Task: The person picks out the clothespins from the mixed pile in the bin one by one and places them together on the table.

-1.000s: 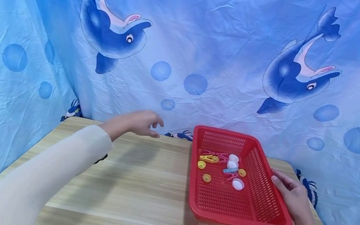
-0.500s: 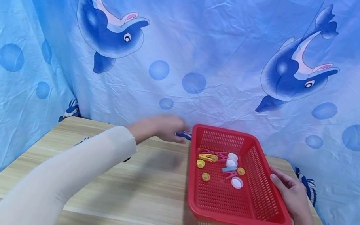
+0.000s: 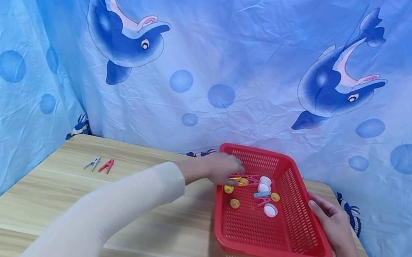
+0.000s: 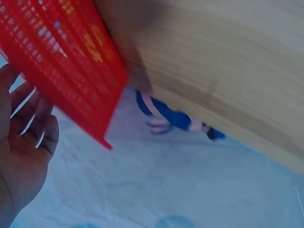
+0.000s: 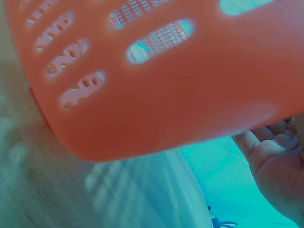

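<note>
My left hand [image 3: 223, 168] reaches over the left rim of a red plastic basket [image 3: 251, 249]. In the left wrist view its fingers are spread and gently bent beside the perforated wall. Near the fingertips lies a yellow clothespin [image 3: 237, 179], partly hidden by the hand. My right hand [image 3: 331, 224] grips the basket's right rim, thumb over the top. Inside the basket are pink clothespins [image 3: 251, 179], a light blue clothespin [image 3: 262, 194], white round caps [image 3: 270, 210] and small yellow round caps [image 3: 234, 203].
On the table's [image 3: 73, 201] far left lie a grey-blue clothespin [image 3: 92, 163] and a red clothespin [image 3: 106, 165], side by side. A blue curtain [image 3: 210, 56] with dolphins hangs behind the table and along both sides.
My left hand has moved right, from above the table to over the basket's left rim, uncovering the two clothespins on the table. The right hand keeps its place on the basket.
</note>
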`<action>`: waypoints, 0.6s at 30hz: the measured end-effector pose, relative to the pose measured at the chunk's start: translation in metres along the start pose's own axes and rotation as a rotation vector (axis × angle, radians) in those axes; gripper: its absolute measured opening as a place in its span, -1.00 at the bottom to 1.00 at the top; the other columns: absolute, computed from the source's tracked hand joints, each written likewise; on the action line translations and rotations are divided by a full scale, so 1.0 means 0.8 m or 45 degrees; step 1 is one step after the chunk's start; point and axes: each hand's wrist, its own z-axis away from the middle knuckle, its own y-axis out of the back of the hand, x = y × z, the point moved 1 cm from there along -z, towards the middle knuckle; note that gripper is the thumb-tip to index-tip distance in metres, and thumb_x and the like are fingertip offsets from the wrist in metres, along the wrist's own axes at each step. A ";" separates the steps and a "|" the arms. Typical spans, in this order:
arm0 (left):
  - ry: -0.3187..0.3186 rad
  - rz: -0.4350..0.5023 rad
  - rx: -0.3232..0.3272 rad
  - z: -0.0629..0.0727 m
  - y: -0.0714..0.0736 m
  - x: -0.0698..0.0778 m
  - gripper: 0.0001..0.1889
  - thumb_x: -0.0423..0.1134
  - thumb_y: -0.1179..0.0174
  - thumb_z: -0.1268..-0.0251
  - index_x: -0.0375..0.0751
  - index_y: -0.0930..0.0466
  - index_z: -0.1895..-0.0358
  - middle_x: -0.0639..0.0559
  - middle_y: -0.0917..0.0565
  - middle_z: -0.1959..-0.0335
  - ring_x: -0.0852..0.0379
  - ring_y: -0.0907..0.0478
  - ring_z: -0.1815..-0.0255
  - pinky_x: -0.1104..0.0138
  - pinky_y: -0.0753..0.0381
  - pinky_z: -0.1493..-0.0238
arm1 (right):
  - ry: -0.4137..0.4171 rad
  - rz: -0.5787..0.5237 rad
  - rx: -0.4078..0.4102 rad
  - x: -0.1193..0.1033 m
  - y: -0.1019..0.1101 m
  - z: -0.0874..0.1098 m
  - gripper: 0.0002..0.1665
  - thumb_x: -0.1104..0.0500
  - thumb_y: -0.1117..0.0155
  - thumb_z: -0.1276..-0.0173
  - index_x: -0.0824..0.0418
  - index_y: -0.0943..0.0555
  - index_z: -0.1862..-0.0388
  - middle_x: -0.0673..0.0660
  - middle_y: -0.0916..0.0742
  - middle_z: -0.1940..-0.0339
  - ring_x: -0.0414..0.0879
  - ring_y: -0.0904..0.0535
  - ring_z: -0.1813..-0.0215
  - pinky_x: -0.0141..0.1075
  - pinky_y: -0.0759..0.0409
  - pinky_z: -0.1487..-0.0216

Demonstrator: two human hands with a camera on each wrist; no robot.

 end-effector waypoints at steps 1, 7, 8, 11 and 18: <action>0.001 0.014 0.003 -0.004 -0.003 0.005 -0.50 0.07 -0.18 -0.51 -0.07 -0.55 -0.37 0.05 -0.62 -0.29 0.10 -0.50 -0.36 0.17 -0.46 -0.39 | -0.004 -0.002 0.001 0.000 0.000 0.000 -0.09 -0.30 -0.28 -0.40 0.03 -0.30 -0.61 0.03 -0.72 -0.11 0.01 -0.79 0.07 -0.03 -0.75 0.11; 0.030 0.140 -0.001 -0.028 -0.017 0.028 -0.44 0.07 -0.29 -0.41 0.03 -0.53 -0.41 0.11 -0.58 -0.34 0.13 -0.43 -0.43 0.15 -0.45 -0.40 | -0.011 -0.015 0.010 0.001 -0.003 -0.002 -0.07 -0.31 -0.29 -0.38 0.01 -0.30 -0.62 0.04 -0.71 -0.16 0.04 -0.79 0.05 0.00 -0.74 0.10; 0.033 0.160 -0.013 -0.031 -0.019 0.031 -0.43 0.08 -0.30 -0.39 0.06 -0.52 -0.42 0.14 -0.56 -0.36 0.14 -0.40 -0.46 0.16 -0.44 -0.41 | -0.013 -0.017 0.009 0.002 -0.003 -0.002 -0.07 -0.31 -0.29 -0.38 0.00 -0.30 -0.62 0.04 -0.71 -0.16 0.04 -0.79 0.05 0.00 -0.74 0.10; 0.039 0.244 -0.058 -0.038 -0.024 0.038 -0.38 0.09 -0.35 -0.35 0.10 -0.48 -0.45 0.17 -0.49 -0.42 0.16 -0.33 -0.51 0.15 -0.43 -0.41 | -0.015 -0.019 0.004 0.001 -0.004 -0.003 -0.07 -0.31 -0.29 -0.38 0.01 -0.30 -0.61 0.03 -0.71 -0.14 0.04 -0.79 0.06 0.00 -0.74 0.11; 0.088 0.338 -0.122 -0.053 -0.037 0.042 -0.31 0.09 -0.40 -0.27 0.24 -0.42 -0.48 0.22 -0.38 -0.49 0.18 -0.26 -0.53 0.14 -0.44 -0.41 | -0.026 -0.016 -0.006 0.001 -0.001 -0.004 -0.09 -0.29 -0.28 -0.40 0.02 -0.29 -0.62 -0.08 -0.73 -0.05 0.02 -0.79 0.08 -0.01 -0.75 0.12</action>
